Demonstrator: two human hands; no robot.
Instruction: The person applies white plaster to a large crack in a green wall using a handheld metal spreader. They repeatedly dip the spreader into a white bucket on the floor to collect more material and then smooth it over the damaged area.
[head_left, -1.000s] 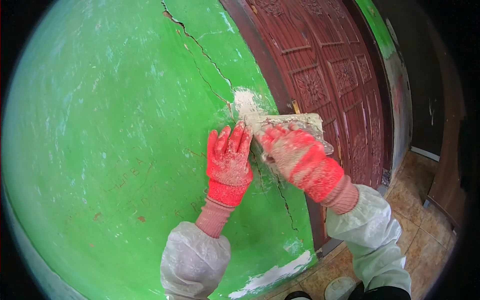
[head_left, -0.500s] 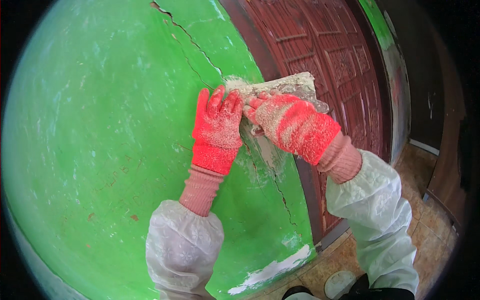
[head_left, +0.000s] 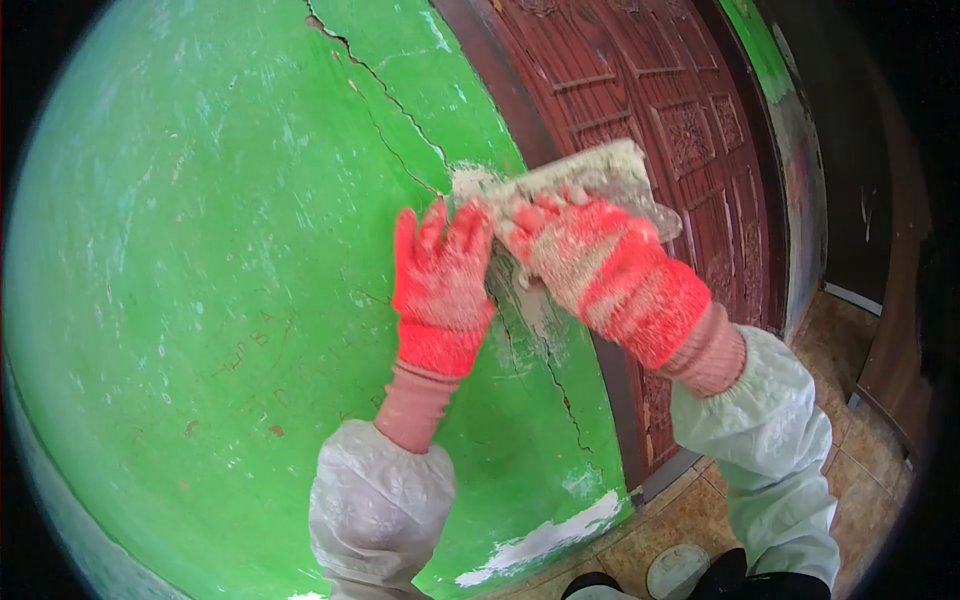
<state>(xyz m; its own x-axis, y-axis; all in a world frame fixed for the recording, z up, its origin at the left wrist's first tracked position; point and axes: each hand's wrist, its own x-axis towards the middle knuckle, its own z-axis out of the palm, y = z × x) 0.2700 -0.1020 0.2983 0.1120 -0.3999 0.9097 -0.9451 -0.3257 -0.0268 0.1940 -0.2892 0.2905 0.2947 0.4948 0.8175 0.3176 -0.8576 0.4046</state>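
Observation:
Both of my hands wear red gloves dusted with white filler. My right hand (head_left: 600,270) grips a flat trowel (head_left: 590,175) loaded with pale plaster and presses its edge to the green wall (head_left: 200,250). The blade sits on a long dark crack (head_left: 390,90) that runs down the wall from the top. My left hand (head_left: 443,285) lies flat on the wall with fingers spread, fingertips touching the trowel's left end. A smear of fresh white filler (head_left: 535,300) covers the crack just below the blade, between my hands.
A carved reddish-brown wooden door (head_left: 660,110) in a dark frame stands right of the green wall. The crack continues down toward the wall's foot (head_left: 565,410), where white patches (head_left: 545,540) show. Brown floor tiles (head_left: 850,440) lie at lower right, with a round whitish object (head_left: 678,570) by my feet.
Both hands and the trowel have slid upward along the crack, leaving white filler on the stretch below. The left hand stays flat on the wall beside the blade.

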